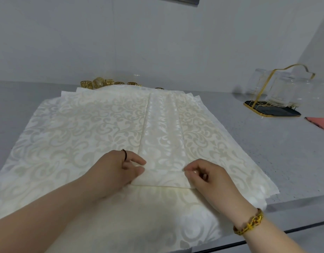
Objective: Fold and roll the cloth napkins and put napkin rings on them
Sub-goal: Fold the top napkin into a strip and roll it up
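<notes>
Left hand pinches left corner of turned-up near end of folded napkin strip; right hand pinches right corner. Strip lies lengthwise atop stack of flat napkins on counter. Recommended: keep both corners level, make first turn tight, roll away from body with even tension, side edges flush. Napkin rings sit beyond stack, by wall.
</notes>
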Demonstrator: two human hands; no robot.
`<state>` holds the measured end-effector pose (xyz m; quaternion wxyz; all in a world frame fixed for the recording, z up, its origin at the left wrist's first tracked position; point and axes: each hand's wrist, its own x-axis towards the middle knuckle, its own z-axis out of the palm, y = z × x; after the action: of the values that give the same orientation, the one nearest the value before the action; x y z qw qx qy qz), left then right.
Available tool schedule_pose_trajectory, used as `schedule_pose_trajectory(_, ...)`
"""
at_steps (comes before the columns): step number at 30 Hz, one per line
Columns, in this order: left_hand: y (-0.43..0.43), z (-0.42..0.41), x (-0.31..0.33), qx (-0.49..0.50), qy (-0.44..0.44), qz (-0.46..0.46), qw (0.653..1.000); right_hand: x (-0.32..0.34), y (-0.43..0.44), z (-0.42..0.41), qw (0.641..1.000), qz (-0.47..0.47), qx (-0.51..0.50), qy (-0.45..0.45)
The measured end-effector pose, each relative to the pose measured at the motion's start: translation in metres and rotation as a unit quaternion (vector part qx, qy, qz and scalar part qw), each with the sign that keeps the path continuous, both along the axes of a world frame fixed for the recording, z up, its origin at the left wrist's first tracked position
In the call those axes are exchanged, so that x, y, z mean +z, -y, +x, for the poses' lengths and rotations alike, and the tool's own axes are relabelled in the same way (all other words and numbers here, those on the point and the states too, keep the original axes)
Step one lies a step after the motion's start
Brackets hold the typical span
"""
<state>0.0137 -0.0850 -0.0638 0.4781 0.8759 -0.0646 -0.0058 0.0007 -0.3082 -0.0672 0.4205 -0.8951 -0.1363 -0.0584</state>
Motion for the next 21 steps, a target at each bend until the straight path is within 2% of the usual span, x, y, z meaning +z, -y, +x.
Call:
schedule_pose_trajectory(7,0.000,0.006,0.002,-0.027,-0.004,0.034,0.999,-0.009,-0.001,0.005,0.996,-0.055,-0.018,0.073)
schedule_pose_trajectory(10,-0.002,0.007,0.003,-0.027,0.007,0.058,0.998,-0.015,0.002,0.011,0.977,-0.119,0.035,0.173)
schedule_pose_trajectory(12,-0.001,0.007,0.000,-0.038,0.125,0.152,0.980,-0.018,0.007,0.014,0.952,-0.181,0.072,0.236)
schedule_pose_trajectory(13,0.000,0.008,-0.001,-0.055,0.218,0.229,0.947,-0.020,0.011,0.014,0.940,-0.208,0.096,0.252)
schedule_pose_trajectory(15,-0.004,0.008,-0.005,-0.117,0.341,0.279,0.890,-0.018,0.019,0.014,0.922,-0.237,0.128,0.278)
schedule_pose_trajectory(18,-0.013,0.006,-0.013,-0.176,0.366,0.299,0.863,-0.015,0.026,0.015,0.911,-0.263,0.130,0.289)
schedule_pose_trajectory(21,-0.010,0.006,-0.013,-0.125,0.343,0.308,0.878,-0.010,0.021,0.016,0.945,-0.222,0.092,0.223)
